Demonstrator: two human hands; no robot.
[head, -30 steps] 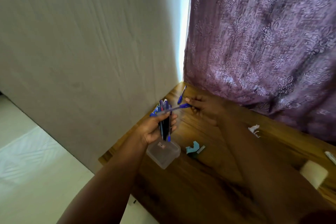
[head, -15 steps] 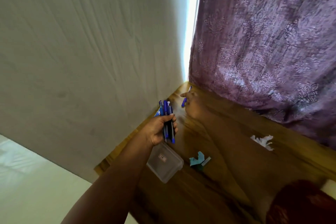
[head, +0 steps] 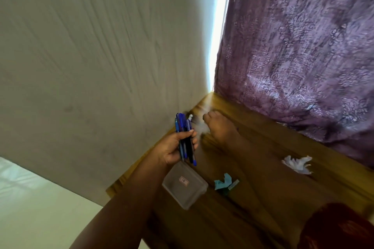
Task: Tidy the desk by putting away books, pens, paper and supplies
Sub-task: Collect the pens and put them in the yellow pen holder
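Clear box (head: 185, 188): a lidded see-through plastic case with a small label on top, lying flat on the wooden counter (head: 253, 214) near its left edge, nothing visible inside it.
Teal scrap (head: 223, 183): a crumpled bit of teal paper or wrapper just right of the box, not yet picked up.
White scrap (head: 297, 163): a crumpled white piece of paper or tissue lying alone farther right, between the forearm and the curtain.
Left hand (head: 178, 147): fingers and thumb curled round a bundle of pens (head: 185, 137), held upright above the counter just beyond the box; most barrels are blue, at least one is dark.
Right hand (head: 217, 125): reached into the far corner of the counter, knuckles towards the camera; blurred, so I cannot tell whether its fingers are apart or closed on anything.
Corner: where the pale wall (head: 91, 56) meets the purple curtain (head: 303, 46); I can make out no loose pen there.
Progress: pens look gathered into one hand but not stowed; the box appears shut and holds none.
Left to do: put the pens away, likely in the box, and clear both scraps; no books are in view.
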